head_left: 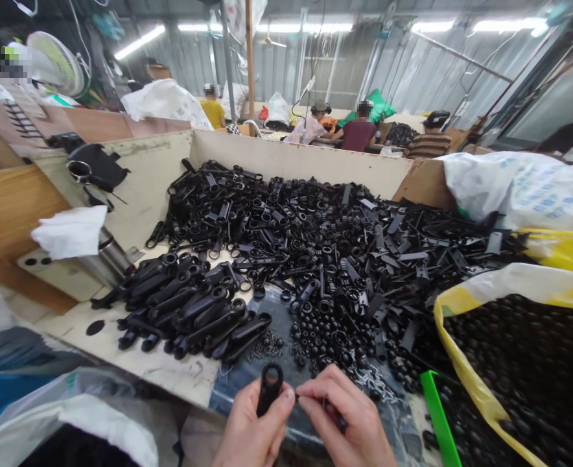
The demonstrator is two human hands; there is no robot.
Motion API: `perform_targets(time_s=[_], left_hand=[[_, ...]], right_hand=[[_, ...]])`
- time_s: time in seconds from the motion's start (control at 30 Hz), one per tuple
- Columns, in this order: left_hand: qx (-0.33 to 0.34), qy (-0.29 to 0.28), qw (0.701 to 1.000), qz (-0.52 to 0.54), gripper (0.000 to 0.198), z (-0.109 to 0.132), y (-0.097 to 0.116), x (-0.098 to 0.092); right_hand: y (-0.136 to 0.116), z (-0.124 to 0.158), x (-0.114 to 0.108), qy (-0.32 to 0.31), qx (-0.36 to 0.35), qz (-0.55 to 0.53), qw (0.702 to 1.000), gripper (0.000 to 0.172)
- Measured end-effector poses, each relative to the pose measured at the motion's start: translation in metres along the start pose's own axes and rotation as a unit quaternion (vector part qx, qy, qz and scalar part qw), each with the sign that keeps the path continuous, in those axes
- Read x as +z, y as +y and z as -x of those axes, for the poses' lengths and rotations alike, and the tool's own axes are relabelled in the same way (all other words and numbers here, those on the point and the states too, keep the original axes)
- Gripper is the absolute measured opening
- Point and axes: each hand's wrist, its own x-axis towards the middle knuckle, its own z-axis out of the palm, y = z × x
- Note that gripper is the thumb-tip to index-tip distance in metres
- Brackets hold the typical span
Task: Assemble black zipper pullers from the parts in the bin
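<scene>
My left hand (pixel 260 418) is closed around a black plastic handle-like part (pixel 269 384) whose ring end points up. Close beside it, my right hand (pixel 347 415) pinches a small dark piece at its fingertips, too small to name, near my left thumb. Beyond my hands lie many round black knobs (pixel 318 334) and a scatter of small silver screws (pixel 376 383). To the left, similar long black handles (pixel 189 308) are laid side by side in a row. Behind is a large heap of black ringed parts (pixel 277 220), with flat black strips (pixel 413 246) to its right.
A yellow-edged bag (pixel 444 305) of black balls stands right, beside a green tray edge (pixel 439 415). At the left are a steel cup (pixel 109 259) with white cloth (pixel 72 230) and an open white bag (pixel 92 415). A low board (pixel 286 152) closes the back; people sit beyond.
</scene>
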Motion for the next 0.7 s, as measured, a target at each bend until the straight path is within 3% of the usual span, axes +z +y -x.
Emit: perform_targets(time_s=[0.27, 0.53, 0.6, 0.7], left_hand=[[-0.002, 0.019, 1.0, 0.005, 0.063, 0.003, -0.002, 0.001], [0.045, 0.048, 0.998, 0.0, 0.064, 0.001, -0.011, 0.002], [0.026, 0.021, 0.999, -0.023, 0.061, 0.001, -0.011, -0.003], [-0.028, -0.062, 0.996, -0.065, 0.061, 0.001, -0.011, -0.011]], right_hand=[[0.005, 0.007, 0.001, 0.003, -0.029, 0.022, 0.999, 0.021], [0.003, 0.01, -0.003, -0.059, -0.077, 0.109, 0.989, 0.029], [0.001, 0.01, -0.005, -0.058, -0.074, 0.106, 0.99, 0.03], [0.001, 0.011, -0.006, -0.037, -0.03, 0.039, 0.998, 0.027]])
